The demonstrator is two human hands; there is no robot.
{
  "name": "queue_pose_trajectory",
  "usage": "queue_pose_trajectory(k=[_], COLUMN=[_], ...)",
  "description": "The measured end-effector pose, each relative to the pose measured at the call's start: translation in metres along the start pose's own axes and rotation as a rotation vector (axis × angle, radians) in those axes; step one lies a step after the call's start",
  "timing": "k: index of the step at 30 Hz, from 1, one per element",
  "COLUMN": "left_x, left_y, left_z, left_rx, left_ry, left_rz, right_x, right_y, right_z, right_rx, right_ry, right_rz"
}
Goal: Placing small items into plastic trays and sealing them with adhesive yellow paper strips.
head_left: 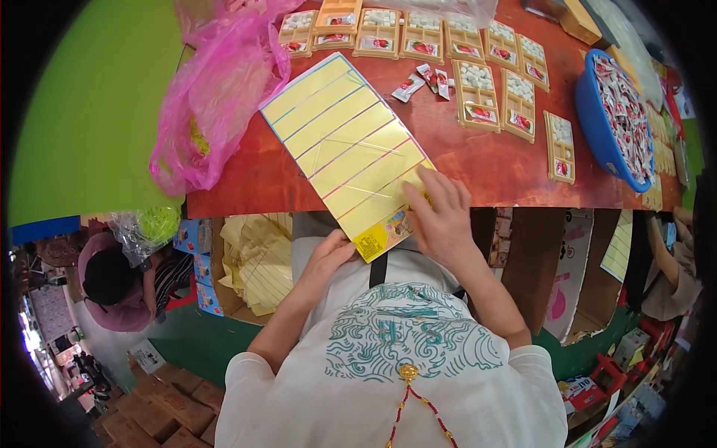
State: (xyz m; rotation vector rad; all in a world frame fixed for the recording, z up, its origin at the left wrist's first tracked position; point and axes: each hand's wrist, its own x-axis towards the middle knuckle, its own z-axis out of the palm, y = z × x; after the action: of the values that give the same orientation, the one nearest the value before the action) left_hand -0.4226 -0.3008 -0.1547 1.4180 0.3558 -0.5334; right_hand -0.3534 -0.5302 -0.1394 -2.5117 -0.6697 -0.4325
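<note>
Across the whole near side runs the red tabletop point(515, 183), and over its left edge sprawls a crumpled pink plastic bag point(213, 104).

Then the yellow sheet point(347, 142), ruled across with coloured lines: it lies slantwise, upper part on the tabletop left of centre, lower end poking past the near edge above the person's lap. It looks light and thin, probably stiff enough to lie flat but easily creased at a corner, and that shiny face should be slick. Best grip: both long edges near the overhanging end, with a flat palm beneath if it sags.

Over by the right edge, a blue basin point(593, 116) heaped with sachets!

To the hands, well apart: the left hand point(327, 260) is at the sheet's near left corner, fingers curled, though its pinch can't be made out. The right hand point(442, 213) has curved, slightly spread fingers touching the opposite edge; how firmly, no telling.

Tan trays point(484, 98) line the far edge and fan toward the right, and between them and the sheet lie a few loose sachets point(408, 88).
</note>
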Motion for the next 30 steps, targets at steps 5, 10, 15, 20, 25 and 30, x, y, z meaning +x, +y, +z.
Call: queue_pose_trajectory(k=[5, 10, 15, 20, 25, 30], left_x=[0.018, 0.004, -0.009, 0.036, 0.079, 0.118], left_y=[-0.021, 0.004, 0.055, 0.108, 0.112, 0.112], left_z=[0.007, -0.023, -0.005, 0.084, 0.132, 0.196], left_rx=[-0.328, 0.417, 0.313, -0.375, -0.325, -0.302], left_ry=[-0.011, -0.057, 0.131, -0.138, -0.501, -0.598], left_rz=[-0.037, -0.046, 0.413, 0.238, 0.19, 0.142], right_x=[0.014, 0.015, 0.003, -0.02, -0.035, -0.046], right_y=[-0.001, 0.012, 0.016, 0.022, 0.053, 0.095], right_z=[0.031, 0.011, -0.036, -0.043, -0.066, -0.095], right_rx=[-0.099, 0.021, 1.143, 1.617, 1.687, 1.367], right_ry=[-0.081, 0.057, 0.251, 0.156, 0.361, 0.604], right_rz=[-0.216, -0.115, 0.485, 0.624, 0.705, 0.828])
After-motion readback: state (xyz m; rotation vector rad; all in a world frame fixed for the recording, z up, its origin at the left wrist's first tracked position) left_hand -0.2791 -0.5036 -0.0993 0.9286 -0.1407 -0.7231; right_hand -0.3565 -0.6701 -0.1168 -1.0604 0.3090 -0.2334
